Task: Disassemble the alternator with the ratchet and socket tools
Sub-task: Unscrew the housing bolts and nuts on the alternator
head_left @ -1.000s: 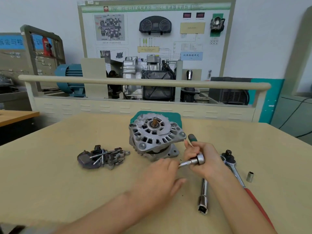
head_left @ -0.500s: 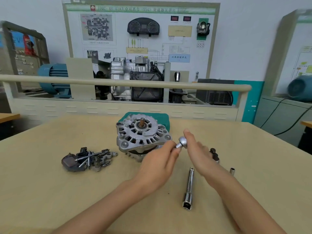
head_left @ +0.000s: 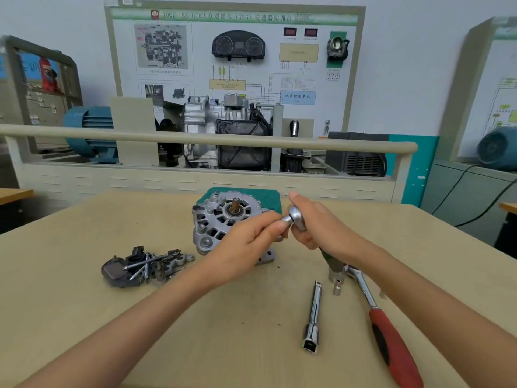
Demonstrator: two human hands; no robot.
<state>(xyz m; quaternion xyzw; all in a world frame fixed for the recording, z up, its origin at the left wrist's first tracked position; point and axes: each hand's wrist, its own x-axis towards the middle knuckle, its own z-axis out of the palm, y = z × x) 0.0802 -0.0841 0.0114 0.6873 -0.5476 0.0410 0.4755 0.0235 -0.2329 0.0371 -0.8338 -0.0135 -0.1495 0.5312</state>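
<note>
Silver finned alternator [head_left: 221,219], shaft upright

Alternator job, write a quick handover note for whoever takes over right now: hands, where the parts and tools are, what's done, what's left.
Right hand grips the small ratchet; left hand pinches the socket at its head.
Alternator sits on the table, housing together.
Removed parts piled to its left.
Extension bar, loose socket and red-handled ratchet lie to the right.
Left: bring the ratchet to the housing bolts, split the case.
</note>
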